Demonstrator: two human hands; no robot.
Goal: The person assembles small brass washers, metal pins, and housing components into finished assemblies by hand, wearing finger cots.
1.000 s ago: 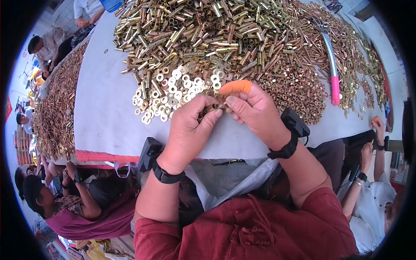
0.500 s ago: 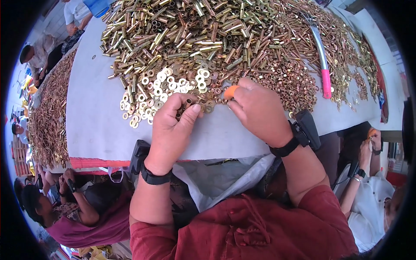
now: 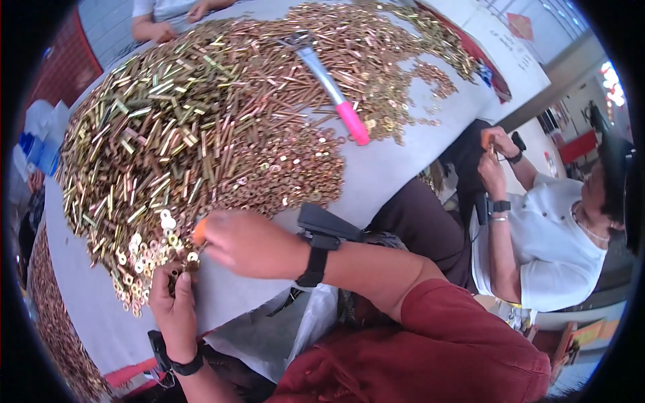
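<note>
My left hand (image 3: 176, 310) is closed round a few short brass-coloured metal sleeves (image 3: 175, 274), their open ends showing between thumb and fingers. Close beside it, at the edge of the heap, my right hand (image 3: 254, 245) is bent with its fingers drawn together. An orange finger cover (image 3: 199, 231) sits on one of its fingers. Whatever the right fingertips may hold is hidden. Shiny flat washers (image 3: 138, 258) lie around the left hand. Small nuts (image 3: 306, 168) are spread beyond the right hand, and a large heap of metal sleeves (image 3: 158, 134) rises behind both.
A tool with a pink handle (image 3: 353, 123) and a metal shaft rests on the heap. A white bag (image 3: 312, 322) hangs open below the table edge. To my right sits a co-worker in a white shirt (image 3: 537, 235); another person's hands (image 3: 161, 31) are at the far side.
The view has swung to the right, so the table now sits further left and tilted. My hands stay close together by the washers, the left still holding sleeves.
</note>
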